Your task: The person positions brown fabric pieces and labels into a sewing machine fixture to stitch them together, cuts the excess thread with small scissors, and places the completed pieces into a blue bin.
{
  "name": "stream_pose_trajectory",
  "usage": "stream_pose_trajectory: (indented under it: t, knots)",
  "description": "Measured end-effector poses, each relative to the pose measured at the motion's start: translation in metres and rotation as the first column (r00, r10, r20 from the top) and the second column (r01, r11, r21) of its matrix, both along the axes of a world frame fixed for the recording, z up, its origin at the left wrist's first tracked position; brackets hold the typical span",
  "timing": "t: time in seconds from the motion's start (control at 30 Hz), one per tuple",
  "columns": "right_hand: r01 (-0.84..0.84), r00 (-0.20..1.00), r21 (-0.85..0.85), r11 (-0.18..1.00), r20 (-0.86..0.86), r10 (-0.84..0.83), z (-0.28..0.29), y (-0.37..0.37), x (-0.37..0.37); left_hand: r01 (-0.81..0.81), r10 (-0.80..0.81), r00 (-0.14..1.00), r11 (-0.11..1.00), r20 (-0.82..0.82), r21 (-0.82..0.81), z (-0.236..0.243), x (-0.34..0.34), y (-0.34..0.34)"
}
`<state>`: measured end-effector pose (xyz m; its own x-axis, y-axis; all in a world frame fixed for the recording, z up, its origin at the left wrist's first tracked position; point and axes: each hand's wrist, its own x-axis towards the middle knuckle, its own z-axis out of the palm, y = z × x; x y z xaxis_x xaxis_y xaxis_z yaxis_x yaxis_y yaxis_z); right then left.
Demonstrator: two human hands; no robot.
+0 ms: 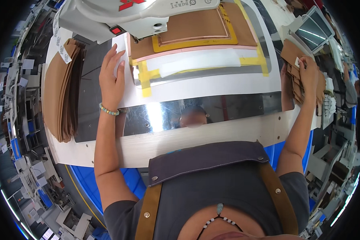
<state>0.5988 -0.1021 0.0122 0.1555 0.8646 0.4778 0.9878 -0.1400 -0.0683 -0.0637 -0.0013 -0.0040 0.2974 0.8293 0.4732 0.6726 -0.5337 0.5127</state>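
My left hand (113, 78) lies with its fingers stretched out and apart, beside the left edge of a clear sewing template (204, 74) edged with yellow tape. Nothing is in that hand. Off to the right, my right hand (309, 72) curls its fingers onto the top brown fabric piece (291, 51) of a small pile, by a white label (297, 61). Its thumb is mostly hidden. On the template sits a large brown fabric panel (192, 26) under a yellow-bordered frame (190, 45). A white strip (200, 61) lies along the panel's near side.
A pattern sewing machine head (120, 18) with a red button overhangs the back left. Folded brown fabric (62, 96) is stacked at the table's left. A control screen (314, 32) stands back right. A shiny metal strip (220, 114) runs near the front; blue bins (126, 180) sit below.
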Motion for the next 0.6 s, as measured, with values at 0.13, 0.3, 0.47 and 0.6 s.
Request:
stream_pose_trajectory:
  t: [0.13, 0.3, 0.47, 0.6]
  knots:
    - [0.115, 0.986, -0.153, 0.981, 0.137, -0.094, 0.026, 0.019, -0.012, -0.022, 0.04, 0.976, 0.996, 0.212, -0.086, -0.007, -0.014, 0.005]
    - [-0.249, 0.907, 0.164, 0.954, -0.306, 0.29, 0.058, 0.083, -0.103, 0.025, -0.001, 0.976, 0.994, 0.219, -0.105, -0.006, -0.009, 0.011]
    - [-0.742, 0.651, 0.064, 0.667, -0.169, 0.74, 0.032, 0.163, -0.248, 0.14, -0.142, 0.99, 0.987, -0.021, -0.081, 0.008, 0.007, 0.019]
    - [-0.687, 0.725, -0.111, 0.718, -0.182, 0.665, 0.011, 0.186, -0.306, 0.222, -0.21, 0.931, 0.975, -0.299, 0.007, 0.011, 0.017, 0.036]
